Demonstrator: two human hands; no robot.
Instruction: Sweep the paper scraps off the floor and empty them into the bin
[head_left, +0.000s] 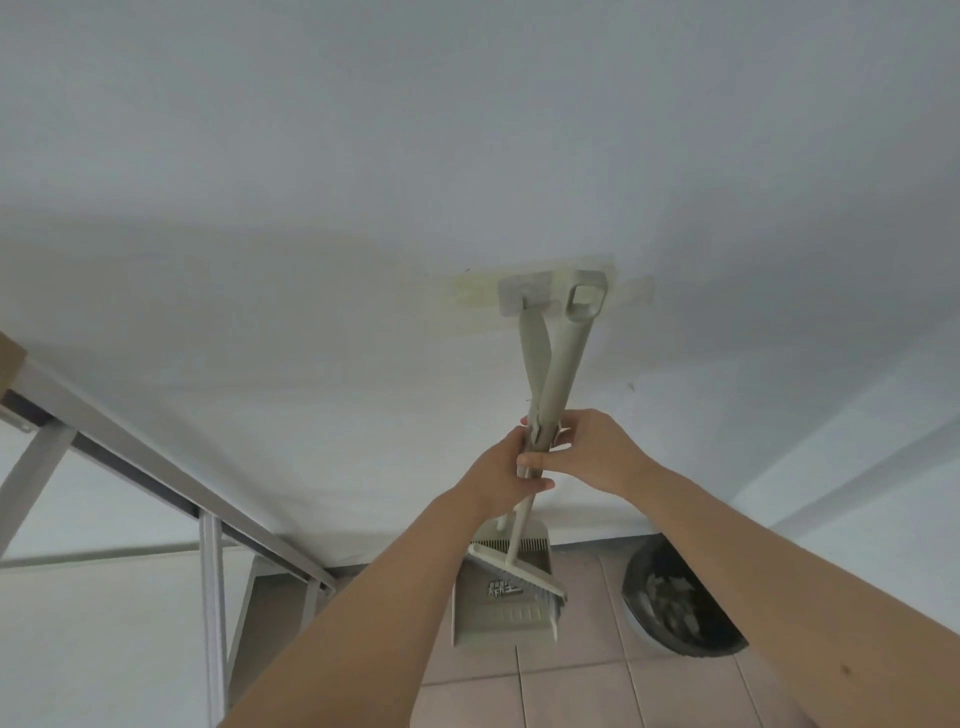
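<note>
A beige broom (519, 571) and a matching long-handled dustpan (498, 608) stand together against the white wall, their handles crossing. The tops of the handles (563, 332) meet a wall holder (519, 296). My left hand (506, 475) and my right hand (592, 454) both grip the two handles where they cross, at mid-height. The broom head rests inside the dustpan's tray. A black bin (675, 597) lined with a dark bag stands on the floor at the right, with crumpled paper scraps (670, 597) inside it.
Beige floor tiles (571, 686) lie below the dustpan. A white metal frame (208, 519) with slanted bars stands at the left. The wall turns a corner at the far right.
</note>
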